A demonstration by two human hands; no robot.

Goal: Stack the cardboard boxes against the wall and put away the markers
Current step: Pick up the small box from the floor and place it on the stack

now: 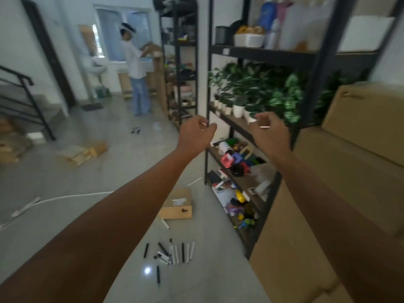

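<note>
Both my arms reach forward at chest height. My left hand [195, 133] and my right hand [270, 133] hang in the air with loosely curled fingers and hold nothing. Large cardboard boxes [341, 171] are stacked at the right, beside the black shelf unit [314, 88]. A small cardboard box [178, 204] lies on the floor below my left arm. Several black and white markers [172, 251] are scattered on the tiles in front of it. Flattened cardboard [84, 152] lies farther out on the floor at the left.
The shelf unit carries potted plants [258, 90], toys and bottles. A white cable [72, 196] runs across the floor. A person [136, 68] stands at the back near a window with more cardboard. A stair railing [26, 101] is at far left.
</note>
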